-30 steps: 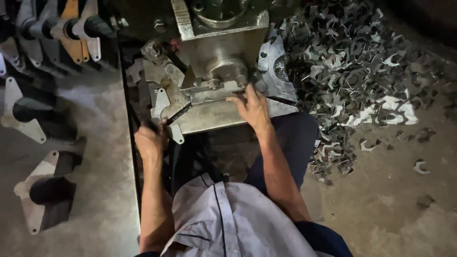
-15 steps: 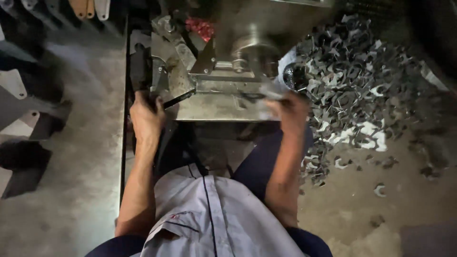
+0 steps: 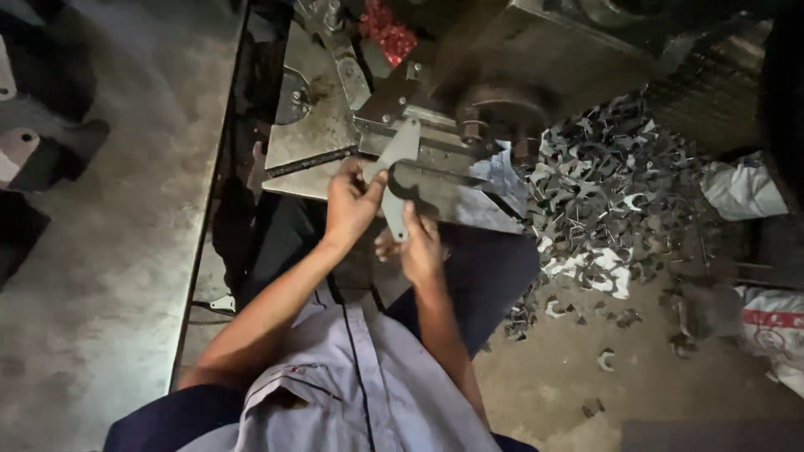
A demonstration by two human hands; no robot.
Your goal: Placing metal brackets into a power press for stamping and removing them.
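Both hands are brought together since before: flat metal blank (image 3: 397,172), upright at the machine bed's (image 3: 311,142) front edge, is pinched by left hand (image 3: 350,201) and right hand (image 3: 419,244).

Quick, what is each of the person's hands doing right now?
Left hand: closed on the upper part of a flat grey metal piece.
Right hand: grip closed on the lower end of the same piece.

grey metal plate (image 3: 395,163), pale lilac shirt (image 3: 368,393), red bits (image 3: 388,32), silvery-grey scrap heap (image 3: 611,192)
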